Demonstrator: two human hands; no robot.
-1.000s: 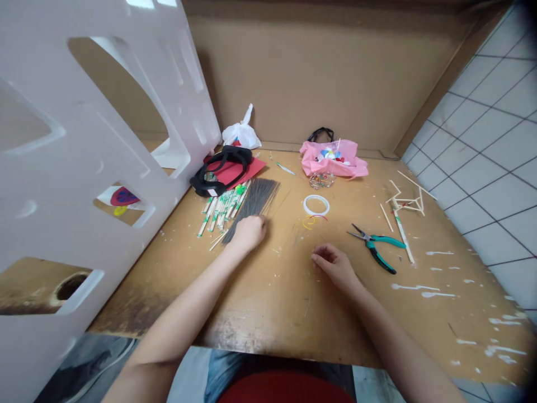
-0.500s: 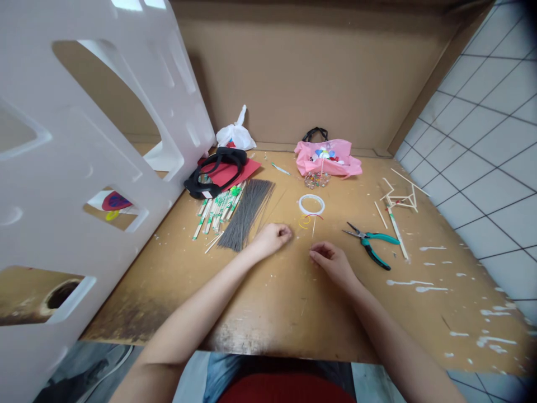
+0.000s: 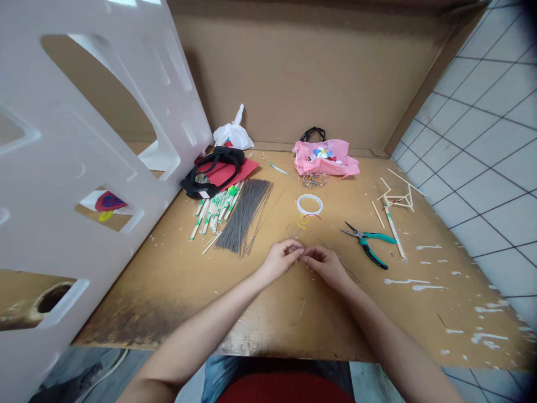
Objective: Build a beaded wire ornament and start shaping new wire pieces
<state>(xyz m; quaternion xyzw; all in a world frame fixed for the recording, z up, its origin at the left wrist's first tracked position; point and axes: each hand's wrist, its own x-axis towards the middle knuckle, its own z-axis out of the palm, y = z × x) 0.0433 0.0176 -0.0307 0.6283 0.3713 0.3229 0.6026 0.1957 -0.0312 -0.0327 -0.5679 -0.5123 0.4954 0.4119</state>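
My left hand and my right hand meet at their fingertips low over the table, both pinched closed. A thin dark wire runs slantwise past my right hand and shows on both sides of its fingers. What lies between my left fingertips is too small to make out. Just beyond the hands are a white ring-shaped roll and small yellow and red curled strands. Left of my left hand lies a bundle of thin grey wires. Teal-handled pliers rest right of my right hand.
Paper-wrapped chopsticks, a black strap-like headset and red paper lie at left. Toward the back are a white bag, a pink bag and a small beaded heap. A stick frame stands right; a white plastic panel borders the left.
My hands have come together from apart, the left moving right and toward me. A thin wire now shows by my right hand. The pale stick below the white ring is no longer visible there.
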